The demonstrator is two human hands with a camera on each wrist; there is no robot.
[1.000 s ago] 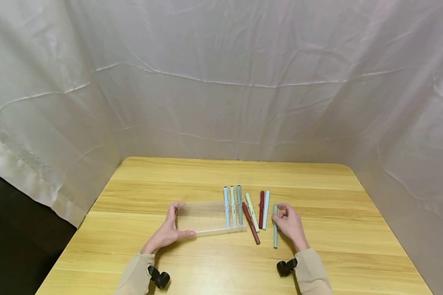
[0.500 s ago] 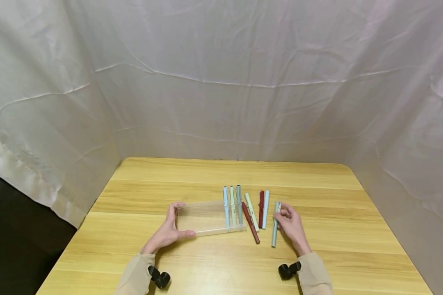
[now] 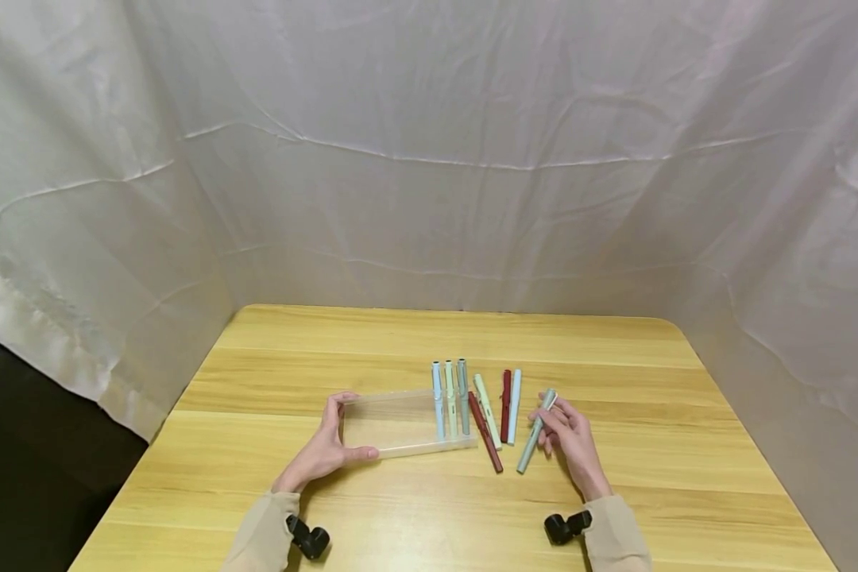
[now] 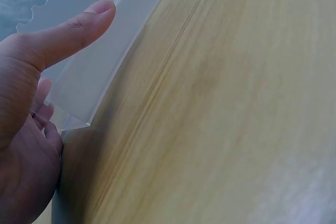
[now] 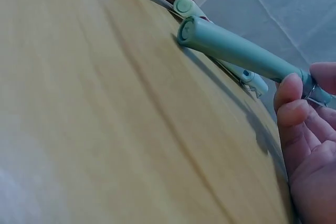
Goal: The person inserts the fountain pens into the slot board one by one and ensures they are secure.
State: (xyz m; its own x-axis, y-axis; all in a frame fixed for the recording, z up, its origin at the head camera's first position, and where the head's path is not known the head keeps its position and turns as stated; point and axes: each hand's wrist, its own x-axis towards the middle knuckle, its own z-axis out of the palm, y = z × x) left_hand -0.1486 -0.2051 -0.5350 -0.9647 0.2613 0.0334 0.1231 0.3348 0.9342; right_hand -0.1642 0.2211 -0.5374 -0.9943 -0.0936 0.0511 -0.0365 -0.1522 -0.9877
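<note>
My left hand [image 3: 329, 449] grips the left end of a clear plastic pen holder [image 3: 422, 450], its thumb along the front wall. The holder's scalloped edge shows in the left wrist view. At its right end lie a light blue pen [image 3: 439, 405], a pale green pen [image 3: 451, 409] and a grey-green pen [image 3: 463, 405], side by side. To the right of the loose pens, my right hand [image 3: 573, 445] pinches another grey-green pen [image 3: 533, 438] near its clip end. This pen slants, its far end towards the lower left; in the right wrist view it hovers over the wood.
Between holder and right hand lie a dark red pen [image 3: 486, 433], a pale green pen [image 3: 489, 413], a second dark red pen [image 3: 506, 407] and a light blue pen [image 3: 515, 407]. The wooden table [image 3: 415, 516] is backed by pale curtains [image 3: 429, 214].
The grey-green pen in my right hand has turned from nearly straight to slanted, its clip showing now. My right hand has shifted slightly right. My left hand and the holder stay put.
</note>
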